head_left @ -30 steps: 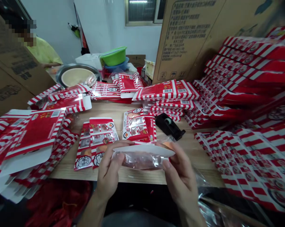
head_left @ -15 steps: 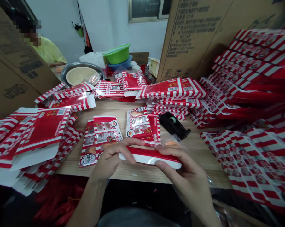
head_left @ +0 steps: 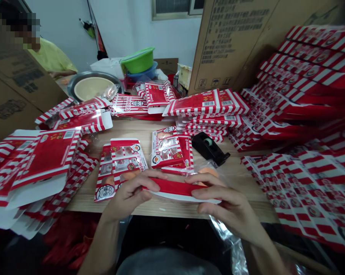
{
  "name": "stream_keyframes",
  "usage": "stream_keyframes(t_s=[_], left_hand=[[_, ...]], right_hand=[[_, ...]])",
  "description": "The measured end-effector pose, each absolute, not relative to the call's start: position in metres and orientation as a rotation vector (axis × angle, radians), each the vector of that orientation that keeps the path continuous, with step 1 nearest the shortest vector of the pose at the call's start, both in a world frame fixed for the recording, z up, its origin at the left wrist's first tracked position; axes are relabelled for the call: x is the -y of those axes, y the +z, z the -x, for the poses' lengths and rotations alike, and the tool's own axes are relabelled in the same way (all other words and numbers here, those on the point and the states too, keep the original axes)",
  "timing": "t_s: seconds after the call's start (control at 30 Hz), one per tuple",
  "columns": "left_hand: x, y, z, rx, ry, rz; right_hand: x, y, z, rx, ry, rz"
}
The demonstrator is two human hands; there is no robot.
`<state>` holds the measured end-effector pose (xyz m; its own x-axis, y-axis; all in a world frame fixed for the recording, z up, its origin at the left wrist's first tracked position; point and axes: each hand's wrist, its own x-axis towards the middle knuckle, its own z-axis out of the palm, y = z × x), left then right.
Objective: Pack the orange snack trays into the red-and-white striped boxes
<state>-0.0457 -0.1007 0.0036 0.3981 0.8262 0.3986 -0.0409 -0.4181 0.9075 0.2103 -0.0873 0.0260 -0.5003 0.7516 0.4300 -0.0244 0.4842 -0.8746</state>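
Between my two hands, low over the table's near edge, is a flat red-and-white cardboard box (head_left: 176, 188), its narrow end facing me. My left hand (head_left: 132, 193) grips its left side, fingers over the top. My right hand (head_left: 221, 194) holds the right side, fingers on the red face and thumb below. Just behind it lies a clear plastic bag (head_left: 208, 168) with something orange inside. Two windowed boxes (head_left: 126, 156) lie to the left. Another windowed box (head_left: 166, 147) rests on a red box (head_left: 186, 152) straight ahead. A black tape dispenser (head_left: 209, 147) stands at the right.
Stacks of striped boxes rise at the right (head_left: 310, 191) and left (head_left: 46, 160), with more (head_left: 195, 103) at the back. Large brown cartons (head_left: 232, 42) flank the table. Behind are a green basin (head_left: 138, 61) and a beige bowl (head_left: 94, 88). A person in yellow (head_left: 50, 57) is at far left.
The box's near end has tilted, showing more red and less white. My right fingers have shifted onto its front. Clear plastic now hangs below my right hand.
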Motion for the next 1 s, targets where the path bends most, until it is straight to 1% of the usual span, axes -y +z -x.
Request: stream_keyframes(t_s=[0.13,0.27,0.33,0.43,0.5,0.6,0.63,0.7,0.8,0.9,1.0], left_hand=[[0.105,0.012,0.043,-0.752,1.15,-1.797],[0.11,0.013,0.028,-0.863,1.313,-1.767],[0.111,0.01,0.021,-0.902,1.392,-1.759],[0.113,0.005,0.014,-1.008,1.459,-1.765],[0.115,0.003,0.012,-1.097,1.496,-1.778],[0.119,0.001,0.009,-1.129,1.535,-1.828],[0.12,0.001,0.008,-1.122,1.533,-1.849],[0.121,0.0,0.007,-1.126,1.536,-1.875],[0.121,-0.001,0.003,-1.18,1.579,-1.852],[0.12,-0.002,-0.002,-1.224,1.621,-1.827],[0.121,-0.005,-0.008,-1.297,1.707,-1.809]], right_hand=[[0.092,0.031,-0.213,1.99,0.986,0.607],[0.1,0.032,-0.209,2.033,0.833,0.591],[0.102,0.029,-0.209,2.014,0.867,0.642],[0.091,0.018,-0.22,1.898,1.082,0.654],[0.069,0.007,-0.237,1.701,1.064,0.813],[0.024,-0.013,-0.272,1.299,0.694,1.414],[0.009,-0.02,-0.283,1.258,0.69,1.498],[-0.016,-0.032,-0.298,1.237,0.774,1.589],[-0.037,-0.042,-0.307,1.257,0.995,1.625],[-0.041,-0.045,-0.312,1.237,1.148,1.611],[-0.032,-0.053,-0.321,1.179,1.197,1.56]])
